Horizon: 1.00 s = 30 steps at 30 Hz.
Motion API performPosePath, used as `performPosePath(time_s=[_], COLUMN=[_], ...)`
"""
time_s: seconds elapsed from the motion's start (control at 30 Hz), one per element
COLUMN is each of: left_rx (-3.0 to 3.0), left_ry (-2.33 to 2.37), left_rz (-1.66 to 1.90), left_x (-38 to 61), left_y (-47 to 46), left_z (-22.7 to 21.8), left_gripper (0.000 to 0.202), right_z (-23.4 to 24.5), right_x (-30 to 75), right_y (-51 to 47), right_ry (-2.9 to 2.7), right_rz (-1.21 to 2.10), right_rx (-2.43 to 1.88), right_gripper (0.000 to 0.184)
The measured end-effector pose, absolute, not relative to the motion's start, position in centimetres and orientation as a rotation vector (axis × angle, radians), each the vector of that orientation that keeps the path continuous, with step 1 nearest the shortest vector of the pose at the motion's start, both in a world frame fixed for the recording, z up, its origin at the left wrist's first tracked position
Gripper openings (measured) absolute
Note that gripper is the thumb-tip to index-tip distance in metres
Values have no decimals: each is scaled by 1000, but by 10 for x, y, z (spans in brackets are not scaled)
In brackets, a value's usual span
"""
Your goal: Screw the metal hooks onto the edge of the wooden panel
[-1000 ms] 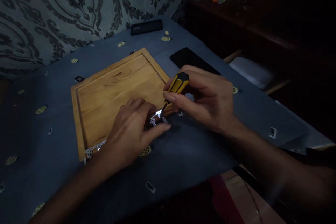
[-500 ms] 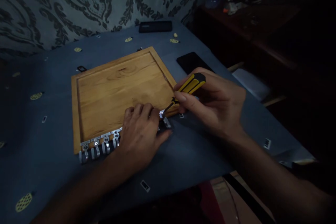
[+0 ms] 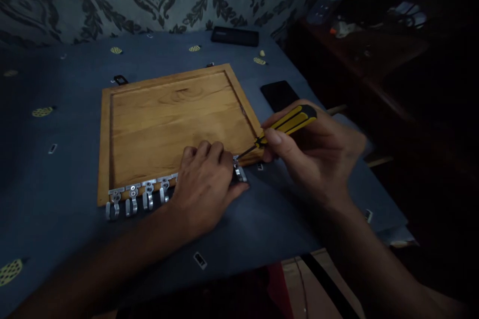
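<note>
A framed wooden board (image 3: 175, 119) lies flat on the table, with several silver metal hooks (image 3: 148, 194) in a row along its near edge. My left hand (image 3: 207, 184) grips this edge, its fingers curled over the frame and its thumb in front. Some of the hooks are hidden beneath it. My right hand (image 3: 314, 154) holds a yellow and black screwdriver (image 3: 294, 120) between thumb and fingers. The screwdriver slants down to the left, its tip at the rightmost hook (image 3: 240, 172). Whether the tip sits in a screw, I cannot tell.
Beyond the board's right side lies a dark phone (image 3: 279, 94). A black case-like object (image 3: 235, 36) rests at the back by the patterned wall. A blue patterned cloth (image 3: 149, 264) covers the table. Dark furniture (image 3: 362, 70) with a plastic bottle (image 3: 329, 0) stands at right.
The screwdriver now leans flatter, its handle lower and further right along with my right hand. My left hand keeps its hold on the board's edge. The whole view has shifted slightly.
</note>
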<state>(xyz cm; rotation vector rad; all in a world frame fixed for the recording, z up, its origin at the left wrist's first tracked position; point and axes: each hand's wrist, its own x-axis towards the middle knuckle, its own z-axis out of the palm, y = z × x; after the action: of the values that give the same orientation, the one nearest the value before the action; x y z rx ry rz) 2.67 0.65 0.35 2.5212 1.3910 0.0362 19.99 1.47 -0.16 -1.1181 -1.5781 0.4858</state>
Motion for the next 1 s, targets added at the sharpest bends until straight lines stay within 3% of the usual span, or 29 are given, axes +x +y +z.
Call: performPosePath(time_s=[0.3,1.0], left_rx=[2522,2529], left_ry=[1385,1342], left_rz=[68,67], left_x=[25,25], left_y=[8,8], left_z=[3,0], left_gripper=[35,38], right_z=[-2,8], right_x=[199,195], right_y=[15,0], right_ry=[-1567,-1641], right_rz=[482,317], right_rx=[-1093,-1056], right_gripper=[3,10])
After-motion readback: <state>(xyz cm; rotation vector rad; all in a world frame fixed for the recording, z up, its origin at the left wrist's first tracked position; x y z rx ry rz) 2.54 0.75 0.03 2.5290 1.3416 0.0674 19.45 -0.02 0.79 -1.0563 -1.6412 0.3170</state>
